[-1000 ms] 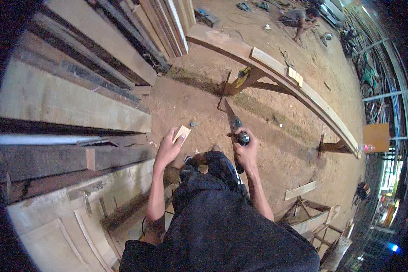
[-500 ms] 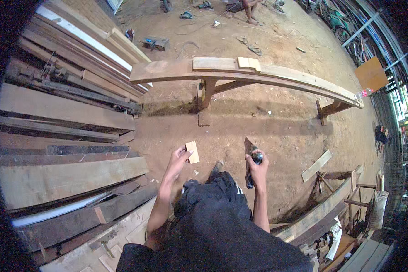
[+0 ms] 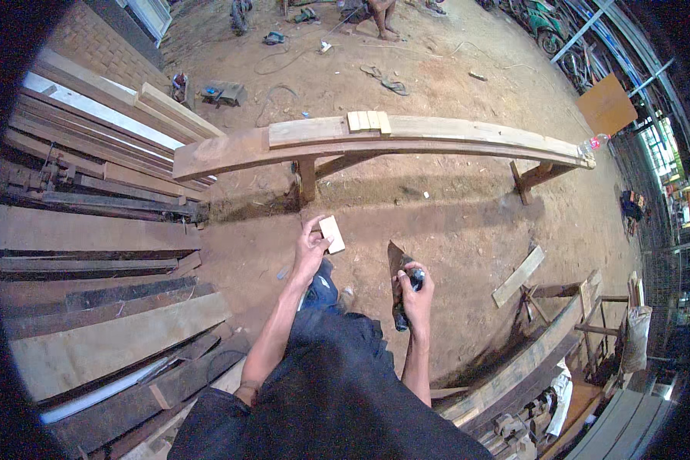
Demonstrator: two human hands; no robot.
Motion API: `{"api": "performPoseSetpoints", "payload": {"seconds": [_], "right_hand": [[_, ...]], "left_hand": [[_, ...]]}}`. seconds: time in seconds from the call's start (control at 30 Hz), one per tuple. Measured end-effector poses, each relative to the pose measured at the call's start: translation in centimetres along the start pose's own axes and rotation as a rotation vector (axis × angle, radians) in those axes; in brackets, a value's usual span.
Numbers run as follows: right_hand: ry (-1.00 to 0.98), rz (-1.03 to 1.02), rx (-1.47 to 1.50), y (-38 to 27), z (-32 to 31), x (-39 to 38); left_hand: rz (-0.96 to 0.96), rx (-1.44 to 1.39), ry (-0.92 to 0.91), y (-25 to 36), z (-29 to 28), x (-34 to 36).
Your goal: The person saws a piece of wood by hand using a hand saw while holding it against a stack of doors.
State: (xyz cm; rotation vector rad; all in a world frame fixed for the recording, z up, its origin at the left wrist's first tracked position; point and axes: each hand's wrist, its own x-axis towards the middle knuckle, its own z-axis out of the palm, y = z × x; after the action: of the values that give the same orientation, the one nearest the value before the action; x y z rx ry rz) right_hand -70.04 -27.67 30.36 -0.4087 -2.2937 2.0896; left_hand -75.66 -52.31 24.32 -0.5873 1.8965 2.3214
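A small, flat block of pale wood (image 3: 333, 234) is pinched between the thumb and fingers of my left hand (image 3: 311, 249), in front of my body. My right hand (image 3: 417, 299) is closed round a dark hand tool that looks like a hand plane (image 3: 397, 280), with a shiny black knob at the grip and a brownish, pointed far end. The block and the tool are apart, both above the dirt floor. Beyond them, several similar pale wood blocks (image 3: 369, 121) sit side by side on a long wooden bench (image 3: 222, 153).
Stacked planks and beams (image 3: 103, 230) fill the left side. A loose board (image 3: 518, 276) lies at the right, near a wooden frame (image 3: 529, 349) with scraps below. A plastic bottle (image 3: 593, 143) lies at the bench's right end. Another person's legs (image 3: 381, 19) show far ahead.
My view has turned right, so the bench sits further left in the picture. My left hand has reached forward with the block. My right hand still grips the tool.
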Motion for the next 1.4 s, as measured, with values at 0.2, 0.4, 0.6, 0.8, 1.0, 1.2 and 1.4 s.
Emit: {"api": "performPoseSetpoints", "payload": {"seconds": [0.2,0.4,0.6,0.8,1.0,1.2,1.4], "right_hand": [[0.055,0.187,0.103,-1.6,0.8,4.1],[0.183,0.178,0.046,0.4,1.6,8.0],[0.253,0.191,-0.037,-0.8,3.7,12.5],[0.327,0.252,0.002,-2.2,5.9,16.3],[0.411,0.328,0.041,-4.1,8.1,18.8],[0.368,0.348,0.045,-3.4,9.9,20.1],[0.346,0.402,0.069,-4.2,11.7,20.9]], "left_hand": [[0.019,0.049,-0.058,-2.7,-0.5,8.4],[0.010,0.236,-0.029,-1.4,0.6,19.8],[0.159,0.313,0.059,-0.7,-0.3,35.1],[0.114,0.473,0.022,0.6,-1.0,45.2],[0.210,0.944,-0.021,2.9,0.6,45.1],[0.512,1.019,-0.059,2.6,-1.3,44.6],[0.556,1.058,-0.299,3.7,-2.4,44.3]]}}
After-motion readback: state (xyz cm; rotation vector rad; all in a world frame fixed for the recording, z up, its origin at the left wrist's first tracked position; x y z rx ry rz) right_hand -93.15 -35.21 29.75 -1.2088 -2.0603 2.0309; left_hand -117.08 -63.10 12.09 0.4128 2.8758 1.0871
